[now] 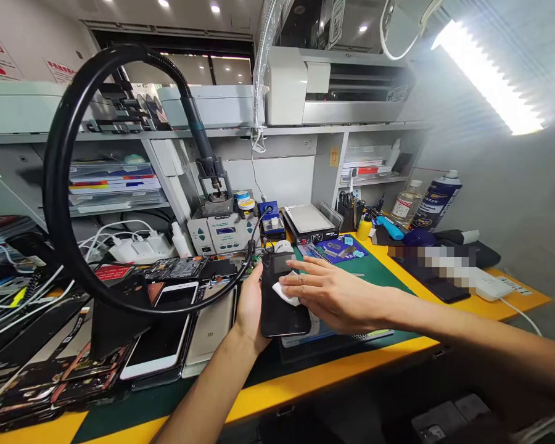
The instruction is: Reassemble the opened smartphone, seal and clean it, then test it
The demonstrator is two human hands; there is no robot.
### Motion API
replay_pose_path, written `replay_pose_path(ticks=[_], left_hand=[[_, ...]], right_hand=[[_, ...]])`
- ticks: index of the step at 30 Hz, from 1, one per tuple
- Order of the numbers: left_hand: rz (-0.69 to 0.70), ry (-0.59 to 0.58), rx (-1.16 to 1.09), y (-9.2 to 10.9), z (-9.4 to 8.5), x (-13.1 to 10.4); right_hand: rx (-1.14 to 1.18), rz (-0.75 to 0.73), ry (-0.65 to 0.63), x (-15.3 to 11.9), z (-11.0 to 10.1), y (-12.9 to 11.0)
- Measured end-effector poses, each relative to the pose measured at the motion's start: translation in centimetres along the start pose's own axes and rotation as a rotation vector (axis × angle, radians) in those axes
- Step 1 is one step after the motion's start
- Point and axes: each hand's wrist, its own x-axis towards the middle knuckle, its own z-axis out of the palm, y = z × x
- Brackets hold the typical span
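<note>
A black phone (284, 317) is held by its left edge in my left hand (250, 308), above the green mat near the middle of the bench. On the phone's dark face lies a folded white tissue (287, 295). My right hand (326, 290) presses this tissue against the phone with its fingers, coming in from the right. The fingertips of my left hand are mostly hidden behind the phone.
Phones and phone parts (161, 333) cover the bench's left side, under a thick black hose (55, 154). Behind stand a hot-air station (224, 233) and a heating plate (309, 222). At the right are a dark phone (437, 280), bottles and a spray can (437, 200).
</note>
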Motion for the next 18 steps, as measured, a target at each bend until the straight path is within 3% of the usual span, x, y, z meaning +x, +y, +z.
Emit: replay_pose_path(ticks=[5,11,15,18], left_hand=[[-0.021,-0.020,-0.009,0.0,-0.5,0.1],[-0.055,-0.046,-0.002,0.2,-0.5,0.0],[-0.035,-0.056,0.003,0.2,-0.5,-0.1],[-0.056,-0.058,0.014,0.2,-0.7,-0.1]], right_hand=[[0.080,-0.006,0.104,-0.6,0.7,-0.8],[0.154,0.068,-0.070,-1.1,0.3,-1.0],[0.093,0.131,-0.023,-0.4,1.0,0.2],[0.191,0.059,-0.029,-0.4,1.2,-0.8]])
